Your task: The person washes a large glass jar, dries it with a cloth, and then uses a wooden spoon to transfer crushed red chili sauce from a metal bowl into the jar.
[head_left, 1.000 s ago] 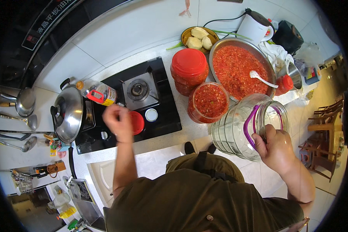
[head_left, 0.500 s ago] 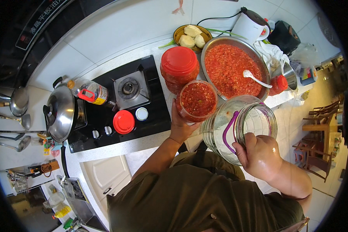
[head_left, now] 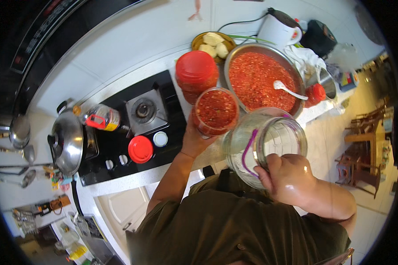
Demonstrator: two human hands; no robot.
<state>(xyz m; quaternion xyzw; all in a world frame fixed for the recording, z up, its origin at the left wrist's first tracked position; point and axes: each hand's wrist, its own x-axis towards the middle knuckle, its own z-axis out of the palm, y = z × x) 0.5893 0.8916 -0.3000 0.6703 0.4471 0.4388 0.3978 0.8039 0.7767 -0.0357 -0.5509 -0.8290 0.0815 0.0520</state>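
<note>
My left hand (head_left: 193, 140) is closed around the side of an uncovered clear jar (head_left: 216, 111) full of chopped red chili. My right hand (head_left: 292, 179) grips the mouth rim of a large glass jar (head_left: 239, 148), thumb outside and the other fingers partly hidden. This glass jar has a purple carry handle (head_left: 248, 152), tilts toward me and looks unfilled. Just beyond both jars is a wide steel basin (head_left: 227, 73) of chopped chili, with a white spoon (head_left: 291, 91) in it. A red-lidded jar (head_left: 197, 67) of chili stands behind the left-hand jar.
Left lies a black gas hob (head_left: 168, 115) bearing a red lid (head_left: 140, 149), a small white lid (head_left: 160, 139), an oil bottle (head_left: 105, 118) and a covered wok (head_left: 70, 141). Behind are a plate of pale pieces (head_left: 194, 42) and a white kettle (head_left: 276, 32). A small red-capped jar (head_left: 315, 93) stands right.
The whole view has shifted slightly, so the counter things appear a little further left. Both hands keep the same hold on their jars.
</note>
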